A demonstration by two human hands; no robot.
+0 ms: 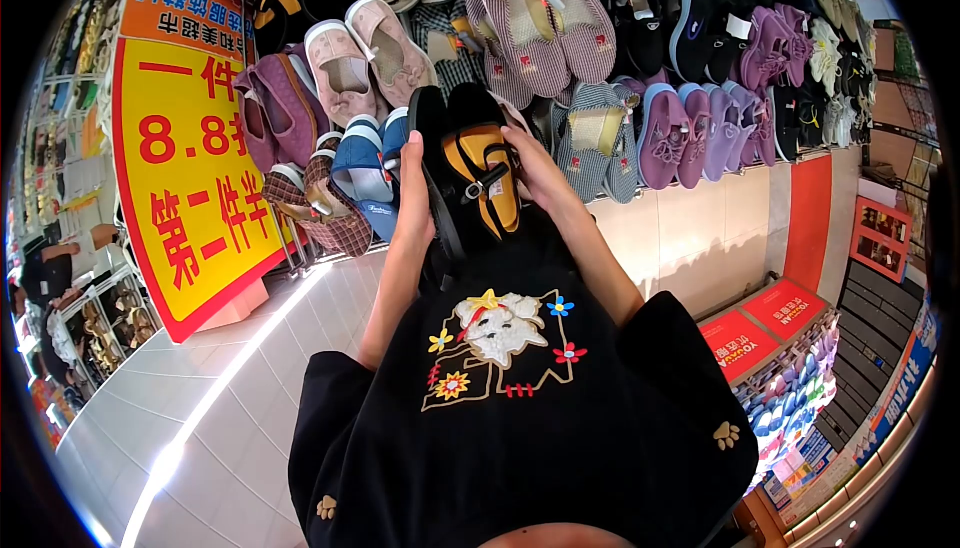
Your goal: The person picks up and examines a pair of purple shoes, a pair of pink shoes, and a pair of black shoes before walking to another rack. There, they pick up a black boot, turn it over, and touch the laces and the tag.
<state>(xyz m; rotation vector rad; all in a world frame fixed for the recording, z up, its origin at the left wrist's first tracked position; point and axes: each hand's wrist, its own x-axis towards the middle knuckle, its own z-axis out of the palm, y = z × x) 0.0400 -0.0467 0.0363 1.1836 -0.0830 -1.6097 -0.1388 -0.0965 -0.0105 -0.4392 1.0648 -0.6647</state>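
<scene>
In front of my chest I hold a pair of black strap shoes [464, 210] with a yellow lining and a buckled strap, one pressed against the other. My left hand [415, 188] grips the pair along the dark sole on the left, thumb pointing up. On the right side, my right hand [535, 168] closes around the shoe with the yellow lining; some of its fingers are hidden behind it. Blue slip-on shoes [362, 173] sit just left of my left hand. Grey checked shoes [592, 138] lie right of my right hand.
Several rows of shoes fill the rack ahead, including pink shoes [342, 68] and purple shoes [662, 133]. A yellow and red sign [190, 168] stands at the left. Red boxes [765, 323] are low on the right. Tiled floor [230, 418] spreads at the lower left.
</scene>
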